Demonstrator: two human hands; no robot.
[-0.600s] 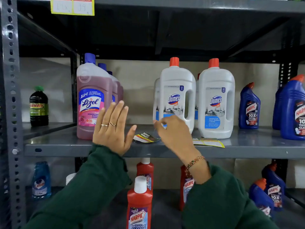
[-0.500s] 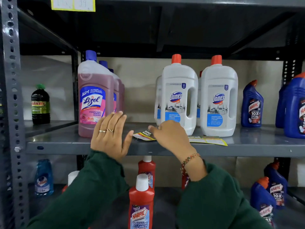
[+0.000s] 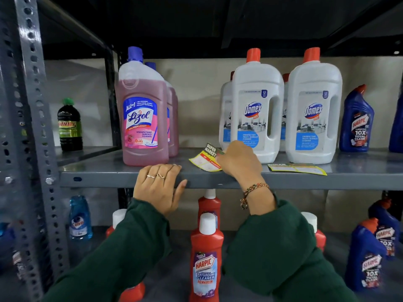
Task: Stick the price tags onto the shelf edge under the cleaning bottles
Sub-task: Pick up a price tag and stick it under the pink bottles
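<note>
Fingers of the left hand [image 3: 160,185] lay flat, uncurled, over the shelf edge [image 3: 305,182]. The right hand [image 3: 237,160] pinched one price tag [image 3: 206,159] above the shelf; a second tag [image 3: 297,168] lay below two Domex bottles [image 3: 257,118].

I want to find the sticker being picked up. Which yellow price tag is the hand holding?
The price tag between the pink Lizol bottle and the Domex bottles, pinched by the right hand. The other tag lies flat, untouched.
</note>
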